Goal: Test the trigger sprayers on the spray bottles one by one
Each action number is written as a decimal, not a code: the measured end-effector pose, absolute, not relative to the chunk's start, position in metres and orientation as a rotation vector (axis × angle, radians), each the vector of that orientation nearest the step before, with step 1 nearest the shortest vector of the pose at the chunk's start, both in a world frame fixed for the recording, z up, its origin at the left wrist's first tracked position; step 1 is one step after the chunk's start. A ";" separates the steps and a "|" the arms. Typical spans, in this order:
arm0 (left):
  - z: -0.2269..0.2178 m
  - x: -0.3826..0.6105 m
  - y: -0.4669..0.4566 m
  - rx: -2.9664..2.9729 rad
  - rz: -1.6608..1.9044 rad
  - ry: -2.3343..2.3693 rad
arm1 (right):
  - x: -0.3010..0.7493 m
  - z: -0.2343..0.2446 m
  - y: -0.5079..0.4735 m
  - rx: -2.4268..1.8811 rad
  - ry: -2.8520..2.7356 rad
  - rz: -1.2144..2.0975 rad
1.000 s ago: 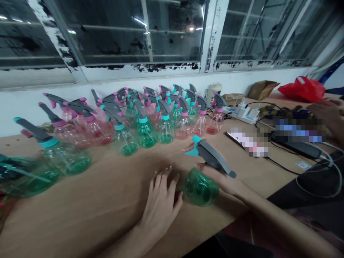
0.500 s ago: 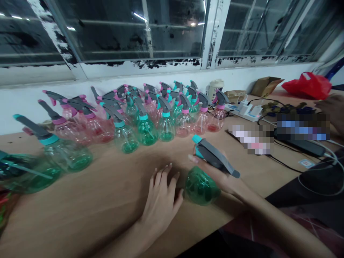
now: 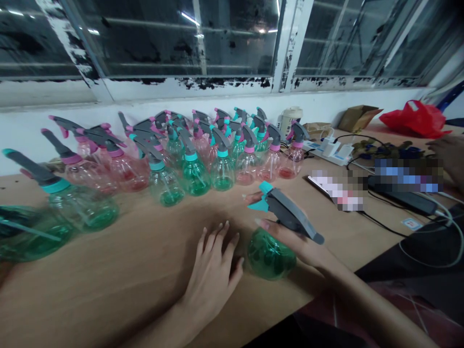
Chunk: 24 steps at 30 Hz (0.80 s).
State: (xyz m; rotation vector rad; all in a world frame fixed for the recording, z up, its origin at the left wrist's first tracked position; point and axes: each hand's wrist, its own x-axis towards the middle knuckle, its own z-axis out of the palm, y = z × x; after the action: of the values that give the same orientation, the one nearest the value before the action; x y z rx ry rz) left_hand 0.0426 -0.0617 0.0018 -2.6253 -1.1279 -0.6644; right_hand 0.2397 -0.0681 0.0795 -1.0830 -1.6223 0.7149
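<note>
A green spray bottle (image 3: 270,258) with a grey and turquoise spray head stands on the wooden table (image 3: 145,280), tilted slightly if at all. Around its neck is my right hand (image 3: 300,241), closed, the thumb on the near side. One fingertip pokes out past the turquoise trigger (image 3: 259,205); the other fingers are hidden behind the bottle. Left of it, my left hand (image 3: 213,263) rests palm down with fingers spread, holding nothing. Behind both hands are several more spray bottles, among them a green one (image 3: 195,176) and a pink one (image 3: 128,169).
A green bottle (image 3: 36,241) lies on its side at the far left. To the right are a phone (image 3: 333,191), a power strip (image 3: 331,154), cables and a red plastic bag (image 3: 415,118). Another person's hand (image 3: 449,152) shows at the right edge.
On the right hand, a fingertip now shows beyond the trigger, and more of the trigger is visible. My left hand has shifted slightly left, still spread.
</note>
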 end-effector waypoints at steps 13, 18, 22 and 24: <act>-0.008 0.038 -0.059 -2.629 -0.611 -1.174 | 0.235 0.068 -0.063 -1.119 -1.529 0.775; -0.007 0.039 -0.059 -2.652 -0.568 -1.186 | 0.238 0.072 -0.067 -1.010 -1.528 0.829; -0.007 0.039 -0.060 -2.665 -0.555 -1.199 | 0.236 0.075 -0.067 -0.976 -1.536 0.835; -0.008 0.039 -0.060 -2.668 -0.554 -1.207 | 0.235 0.076 -0.066 -0.966 -1.540 0.840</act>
State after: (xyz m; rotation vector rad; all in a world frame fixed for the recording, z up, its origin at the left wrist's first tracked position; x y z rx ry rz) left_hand 0.0386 -0.0596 -0.0082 -2.6683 -1.2069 -0.5535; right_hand 0.2353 -0.0660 0.0757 -0.9664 -1.5404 0.8397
